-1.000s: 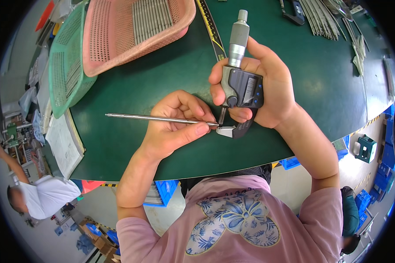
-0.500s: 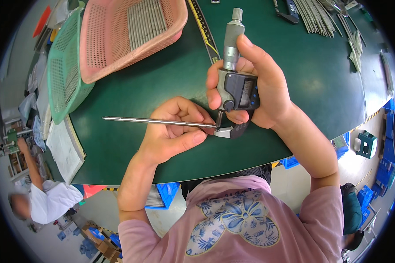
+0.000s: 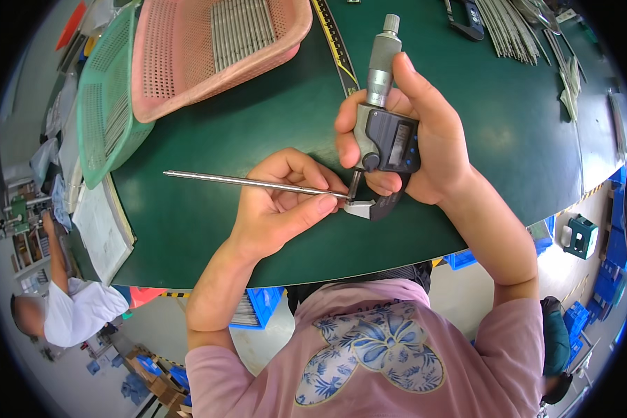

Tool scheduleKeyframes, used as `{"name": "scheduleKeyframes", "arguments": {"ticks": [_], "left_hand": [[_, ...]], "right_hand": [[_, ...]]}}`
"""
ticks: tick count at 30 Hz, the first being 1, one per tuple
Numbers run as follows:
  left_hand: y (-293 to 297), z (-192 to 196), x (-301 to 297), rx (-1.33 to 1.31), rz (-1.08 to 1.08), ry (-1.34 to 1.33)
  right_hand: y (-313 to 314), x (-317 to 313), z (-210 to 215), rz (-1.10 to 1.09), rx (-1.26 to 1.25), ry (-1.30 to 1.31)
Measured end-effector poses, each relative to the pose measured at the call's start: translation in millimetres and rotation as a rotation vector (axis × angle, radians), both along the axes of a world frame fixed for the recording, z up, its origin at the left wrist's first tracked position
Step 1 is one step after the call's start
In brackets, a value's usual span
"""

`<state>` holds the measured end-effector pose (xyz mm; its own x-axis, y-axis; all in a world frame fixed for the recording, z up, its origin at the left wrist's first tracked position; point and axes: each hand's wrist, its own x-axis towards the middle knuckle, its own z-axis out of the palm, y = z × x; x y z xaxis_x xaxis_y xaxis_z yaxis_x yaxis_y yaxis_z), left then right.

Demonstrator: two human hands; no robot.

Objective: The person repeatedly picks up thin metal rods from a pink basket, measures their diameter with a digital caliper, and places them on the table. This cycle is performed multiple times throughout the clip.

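Observation:
My right hand [image 3: 442, 143] is wrapped round a digital micrometer [image 3: 384, 136], its thumb up along the grey thimble and its frame pointing down toward me. My left hand [image 3: 275, 212] pinches a thin, shiny metal rod [image 3: 219, 179] between thumb and fingers near the rod's right end. That end sits at the micrometer's jaws [image 3: 354, 198], between spindle and anvil; whether both faces touch it is too small to tell. The rod's long free part sticks out to the left above the green table [image 3: 188, 244].
A pink basket [image 3: 167, 97] holding several metal rods stands at the far left, beside a green basket [image 3: 94, 139] with more rods. Behind my hands lies a black-and-yellow ruler [image 3: 336, 45]. Rod bundles [image 3: 505, 31] and another measuring tool [image 3: 469, 24] lie far right. Papers [image 3: 104, 226] rest at the left edge; a person [image 3: 76, 310] is beyond.
Both hands, with the rod and micrometer, have shifted slightly right in the picture. The rod slopes a little more, its left end higher. The view itself has also shifted slightly.

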<state>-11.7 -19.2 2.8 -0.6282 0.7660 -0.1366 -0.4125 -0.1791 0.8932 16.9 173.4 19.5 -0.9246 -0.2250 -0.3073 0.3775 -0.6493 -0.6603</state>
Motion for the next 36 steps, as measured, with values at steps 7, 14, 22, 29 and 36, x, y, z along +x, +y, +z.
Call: {"name": "scheduleKeyframes", "arguments": {"ticks": [7, 14, 22, 29, 36], "left_hand": [[-0.7, -4.7, 0.2, 0.037, 0.001, 0.017], [-0.1, -6.0, 0.0, 0.069, 0.003, 0.041], [-0.1, -6.0, -0.3, 0.066, -0.002, 0.058], [-0.1, -6.2, -0.6, 0.063, -0.010, 0.054], [-0.8, -6.2, -0.3, 0.051, -0.011, 0.040]], "right_hand": [[-1.2, -0.6, -1.0, -0.005, -0.043, -0.031], [0.0, -1.3, -1.5, -0.007, -0.054, -0.032], [3.2, -1.0, 2.5, 0.025, -0.072, -0.076], [0.1, -0.9, 0.6, 0.006, -0.043, -0.088], [0.1, 0.2, -0.7, 0.023, -0.028, -0.088]]}}
